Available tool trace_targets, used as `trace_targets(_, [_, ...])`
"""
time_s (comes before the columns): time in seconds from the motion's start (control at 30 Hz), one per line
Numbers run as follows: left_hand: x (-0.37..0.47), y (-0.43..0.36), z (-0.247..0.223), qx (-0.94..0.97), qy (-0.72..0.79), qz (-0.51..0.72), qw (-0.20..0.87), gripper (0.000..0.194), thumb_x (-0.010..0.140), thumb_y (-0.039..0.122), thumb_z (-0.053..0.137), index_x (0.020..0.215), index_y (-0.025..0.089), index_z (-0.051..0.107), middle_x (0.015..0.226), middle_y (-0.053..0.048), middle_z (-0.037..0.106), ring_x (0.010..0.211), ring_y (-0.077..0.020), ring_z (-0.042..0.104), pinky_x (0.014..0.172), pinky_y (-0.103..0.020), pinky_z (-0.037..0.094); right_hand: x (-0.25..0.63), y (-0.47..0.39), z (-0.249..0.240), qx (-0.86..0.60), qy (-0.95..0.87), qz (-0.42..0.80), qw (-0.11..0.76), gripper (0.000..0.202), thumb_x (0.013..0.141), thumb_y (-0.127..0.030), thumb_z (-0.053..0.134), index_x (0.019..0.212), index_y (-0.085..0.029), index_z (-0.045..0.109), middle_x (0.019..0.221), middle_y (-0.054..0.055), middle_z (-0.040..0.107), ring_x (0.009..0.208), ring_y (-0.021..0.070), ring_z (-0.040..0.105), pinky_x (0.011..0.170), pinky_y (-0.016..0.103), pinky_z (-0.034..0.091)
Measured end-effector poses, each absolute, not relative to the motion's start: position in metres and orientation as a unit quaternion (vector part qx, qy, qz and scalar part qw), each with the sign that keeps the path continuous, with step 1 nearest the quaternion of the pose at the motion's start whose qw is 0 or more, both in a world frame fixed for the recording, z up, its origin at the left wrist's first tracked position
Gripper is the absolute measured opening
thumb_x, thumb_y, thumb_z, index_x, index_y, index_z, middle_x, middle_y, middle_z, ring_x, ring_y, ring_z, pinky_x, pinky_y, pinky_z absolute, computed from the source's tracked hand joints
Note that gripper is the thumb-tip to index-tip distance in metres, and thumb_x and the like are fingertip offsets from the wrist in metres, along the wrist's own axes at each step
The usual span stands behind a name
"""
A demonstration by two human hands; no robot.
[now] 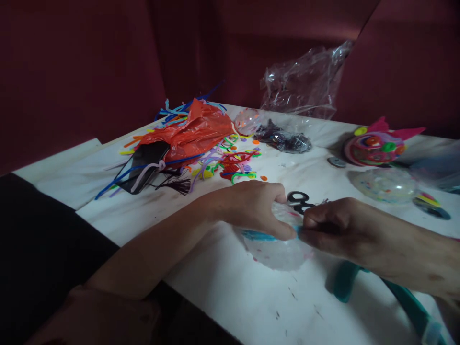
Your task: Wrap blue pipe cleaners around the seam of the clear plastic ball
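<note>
A translucent, whitish rounded piece with pink specks lies on the table in front of me. Across its middle runs a light-blue strip. My left hand grips the rounded piece from its far left side, thumb pressed on the strip. At the strip's right end my right hand is closed in a pinch, its fingertips close to my left thumb. What sits inside the right fingers is mostly hidden, but the blue strip leads into them. Just behind the piece are black-handled scissors, their blades out of sight.
Pipe cleaners and colourful bits spread around a red plastic bag and a black sheet. Clear plastic stands at the back. To the right are a decorated pink piece, a speckled clear dome and a teal curved object.
</note>
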State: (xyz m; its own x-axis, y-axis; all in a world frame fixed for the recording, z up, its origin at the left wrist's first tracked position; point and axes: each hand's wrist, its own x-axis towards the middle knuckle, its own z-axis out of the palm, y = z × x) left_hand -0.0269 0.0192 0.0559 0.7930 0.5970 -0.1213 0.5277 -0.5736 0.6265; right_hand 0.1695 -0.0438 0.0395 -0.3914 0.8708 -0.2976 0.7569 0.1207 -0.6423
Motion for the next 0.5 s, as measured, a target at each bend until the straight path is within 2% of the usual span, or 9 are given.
trace_targets(0.17, [-0.0258,0.0183,0.0532,0.894,0.312,0.055,0.316,0.048,0.06,0.043,0.06,0.101,0.017,0.055,0.093,-0.004,0.063,0.084,-0.019,0.057,0.067,-0.027,0.041,0.1683,-0.0437,0.0378,-0.533,-0.75,0.384,0.078,0.057,0.08,-0.061,0.034,0.07,-0.009,0.056,0.064,0.003,0.038,0.055,0.0153,0.033,0.044,0.017,0.026])
trace_targets(0.5, [-0.0258,0.0192,0.0541,0.892,0.312,0.045,0.324,0.049,0.06,0.043,0.06,0.101,0.018,0.053,0.089,-0.003,0.061,0.08,-0.0174,0.055,0.065,-0.027,0.04,0.1697,-0.0427,0.041,-0.551,-0.741,0.377,0.069,0.056,0.077,-0.062,0.038,0.07,-0.009,0.057,0.065,0.003,0.04,0.056,0.0149,0.033,0.045,0.017,0.026])
